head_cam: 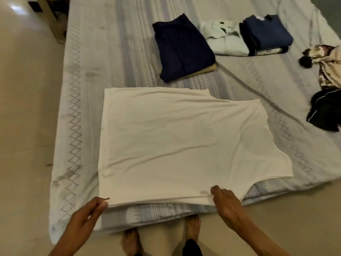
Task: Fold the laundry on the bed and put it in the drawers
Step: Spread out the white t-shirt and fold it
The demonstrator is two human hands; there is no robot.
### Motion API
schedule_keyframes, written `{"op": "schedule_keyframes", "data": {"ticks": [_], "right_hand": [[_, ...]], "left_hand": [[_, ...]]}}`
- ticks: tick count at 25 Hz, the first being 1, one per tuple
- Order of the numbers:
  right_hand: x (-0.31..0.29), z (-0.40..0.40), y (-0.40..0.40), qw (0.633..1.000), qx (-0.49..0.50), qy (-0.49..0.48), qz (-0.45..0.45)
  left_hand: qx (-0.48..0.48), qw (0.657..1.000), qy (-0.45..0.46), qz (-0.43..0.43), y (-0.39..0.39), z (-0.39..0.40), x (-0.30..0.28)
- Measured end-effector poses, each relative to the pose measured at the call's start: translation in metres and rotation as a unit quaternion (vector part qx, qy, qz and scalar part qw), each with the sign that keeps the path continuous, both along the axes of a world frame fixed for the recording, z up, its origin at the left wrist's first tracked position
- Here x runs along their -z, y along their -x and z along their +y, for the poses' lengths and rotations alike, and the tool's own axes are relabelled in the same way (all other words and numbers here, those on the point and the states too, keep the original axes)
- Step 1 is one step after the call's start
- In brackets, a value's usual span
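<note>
White sleeveless undershirt (180,145) lying flat on bed (110,52), near edge | left hand (88,213) pinching its near-left corner | right hand (227,204) gripping near hem | folded stacks: navy trousers (182,50), white shirt (225,41), blue garment (267,32) lying beyond

On my feed: one white sleeveless shirt (180,145) spread flat on the patterned bed sheet (83,89), its near edge pinched by the left hand (88,213) and right hand (227,202). Beyond lie folded navy trousers (182,50), a folded white shirt (225,41), a folded blue garment (267,32). Unfolded clothes (326,85) sit at right.
</note>
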State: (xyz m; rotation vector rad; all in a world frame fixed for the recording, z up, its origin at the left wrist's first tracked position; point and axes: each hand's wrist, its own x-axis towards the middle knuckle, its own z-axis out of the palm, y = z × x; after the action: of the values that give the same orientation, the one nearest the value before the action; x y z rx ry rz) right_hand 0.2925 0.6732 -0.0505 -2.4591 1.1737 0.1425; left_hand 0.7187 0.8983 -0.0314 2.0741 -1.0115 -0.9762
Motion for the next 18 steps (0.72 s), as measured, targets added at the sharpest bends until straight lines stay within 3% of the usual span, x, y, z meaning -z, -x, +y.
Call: {"op": "schedule_keyframes", "data": {"ticks": [2, 3, 5, 7, 8, 10, 13, 18], "right_hand": [[-0.015, -0.019, -0.006, 0.991, -0.008, -0.136, 0.003], [-0.016, -0.028, -0.006, 0.986, -0.047, -0.158, 0.016], [-0.009, -0.044, 0.000, 0.978, -0.153, -0.119, 0.076], [0.012, -0.051, 0.017, 0.966, -0.235, 0.015, 0.105], [0.018, -0.054, 0.025, 0.974, -0.205, 0.039, 0.087], [0.017, -0.056, 0.035, 0.999, -0.039, -0.007, -0.012], [-0.001, -0.066, 0.049, 0.969, 0.176, -0.147, -0.092], [-0.039, -0.110, 0.072, 0.899, 0.221, -0.367, -0.092]], "left_hand": [[-0.013, 1.000, -0.013, 0.012, -0.001, -0.014, 0.000], [-0.021, 0.999, -0.016, 0.024, -0.001, -0.020, -0.001], [-0.041, 0.998, -0.022, 0.040, -0.003, -0.028, 0.001], [-0.075, 0.995, -0.030, 0.053, -0.006, -0.035, 0.000], [-0.097, 0.993, -0.034, 0.053, -0.006, -0.037, -0.001], [-0.125, 0.990, -0.041, 0.053, -0.007, -0.041, -0.001], [-0.139, 0.988, -0.041, 0.057, -0.010, -0.049, -0.005], [-0.117, 0.992, -0.044, 0.029, -0.022, -0.068, -0.018]]}}
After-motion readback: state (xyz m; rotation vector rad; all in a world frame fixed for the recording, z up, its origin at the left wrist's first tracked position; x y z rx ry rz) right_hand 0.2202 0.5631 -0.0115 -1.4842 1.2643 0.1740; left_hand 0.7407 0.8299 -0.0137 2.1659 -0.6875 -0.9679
